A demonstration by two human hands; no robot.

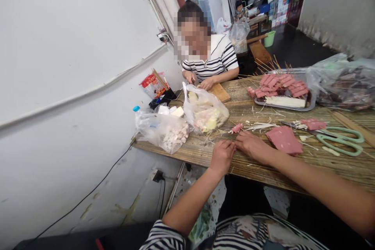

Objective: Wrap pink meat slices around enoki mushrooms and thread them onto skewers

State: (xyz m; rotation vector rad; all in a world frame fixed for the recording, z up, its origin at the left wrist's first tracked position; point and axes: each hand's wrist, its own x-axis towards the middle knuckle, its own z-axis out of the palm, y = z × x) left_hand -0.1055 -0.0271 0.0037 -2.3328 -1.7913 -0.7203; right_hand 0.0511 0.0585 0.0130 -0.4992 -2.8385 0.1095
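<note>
My left hand (222, 157) and my right hand (249, 144) meet at the table's near edge, fingers closed and fingertips together. What they pinch is mostly hidden; only a tiny pinkish bit shows between them. Just beyond my fingers lies a small pink ham roll (236, 128) with white ends. Loose white enoki strands (260, 126) are scattered beside it. Right of my right hand sits a stack of square pink ham slices (284, 140). Further right, green-handled scissors (341, 139) lie by another ham roll (314, 124).
A clear tray (312, 99) holds skewered ham rolls (278, 84). Plastic bags of food (206, 111) stand on the wooden table (187, 154). Opposite, a person (209, 62) works with a knife at a cutting board (220, 93). A white wall (73, 66) rises at left.
</note>
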